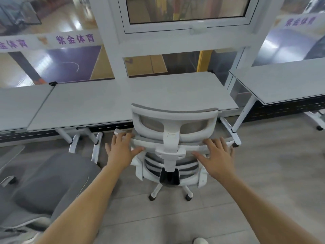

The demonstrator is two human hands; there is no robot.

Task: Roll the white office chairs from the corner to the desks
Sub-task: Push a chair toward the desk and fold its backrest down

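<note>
A white office chair (173,118) with grey mesh stands in front of me, its back toward me and its headrest against the front edge of the middle desk (123,95). My left hand (121,148) lies on the left end of the backrest's top rail, fingers over the top and thumb stretched along the rail. My right hand (218,155) rests on the right end of the same rail with fingers spread and nearly straight. The chair's castors (188,197) stand on the grey floor.
A second chair with a grey seat (49,182) stands close at my lower left. More desks flank the middle one, at the left (19,104) and right (284,83). White desk legs (95,148) reach out onto the floor. Glass windows rise behind the desks.
</note>
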